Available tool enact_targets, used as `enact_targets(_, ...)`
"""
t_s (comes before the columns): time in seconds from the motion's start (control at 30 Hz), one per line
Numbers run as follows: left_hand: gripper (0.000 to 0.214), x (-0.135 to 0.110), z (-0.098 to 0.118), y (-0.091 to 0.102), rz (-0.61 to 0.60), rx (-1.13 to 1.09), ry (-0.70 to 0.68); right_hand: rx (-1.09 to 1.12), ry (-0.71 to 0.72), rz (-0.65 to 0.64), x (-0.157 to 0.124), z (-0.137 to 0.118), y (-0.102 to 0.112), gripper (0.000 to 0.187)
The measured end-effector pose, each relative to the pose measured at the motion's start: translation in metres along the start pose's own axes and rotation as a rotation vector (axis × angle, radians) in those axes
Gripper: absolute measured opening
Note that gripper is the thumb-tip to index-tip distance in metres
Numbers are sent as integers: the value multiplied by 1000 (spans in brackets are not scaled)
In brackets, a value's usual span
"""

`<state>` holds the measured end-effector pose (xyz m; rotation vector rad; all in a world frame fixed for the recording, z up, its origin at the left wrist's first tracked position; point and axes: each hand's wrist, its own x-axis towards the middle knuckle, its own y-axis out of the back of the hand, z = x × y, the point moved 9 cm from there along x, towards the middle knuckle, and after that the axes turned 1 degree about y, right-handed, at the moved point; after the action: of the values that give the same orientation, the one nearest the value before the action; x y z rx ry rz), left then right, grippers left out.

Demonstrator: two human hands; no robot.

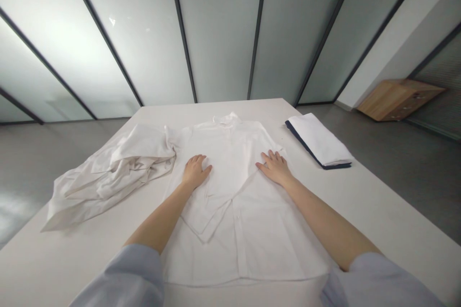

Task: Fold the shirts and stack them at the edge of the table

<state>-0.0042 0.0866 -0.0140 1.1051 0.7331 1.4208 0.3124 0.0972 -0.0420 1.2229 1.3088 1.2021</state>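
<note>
A white shirt (pixel 230 230) lies spread on the table in front of me, its collar at the far end and its hem towards me. One sleeve is laid slantwise across the front, its cuff pointing down and left. My left hand (pixel 195 171) rests flat on the left part of the shirt, fingers stretched out. On the right part, near the top of the folded-over sleeve, my right hand (pixel 275 167) lies flat with its fingers spread. Neither hand grips the cloth.
A crumpled heap of white cloth (pixel 118 168) lies left of the shirt. Folded white cloth (pixel 320 139) sits on a dark folded piece (pixel 336 167) near the right edge of the pale table (pixel 389 220). Beyond stand frosted glass panels (pixel 219 33) and a wooden cabinet (pixel 391 98).
</note>
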Motion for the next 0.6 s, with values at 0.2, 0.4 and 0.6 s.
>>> enact_targets(0.2,23,7,-49,29,288,-440,263,5,17,19,-1,-2,3,65)
enact_targets(0.4,27,-18,-98,63,576,-744,453,-2,30,29,0,-3,3,65)
enact_targets(0.6,36,-50,-127,86,773,-752,451,-4,29,25,1,-2,1,65)
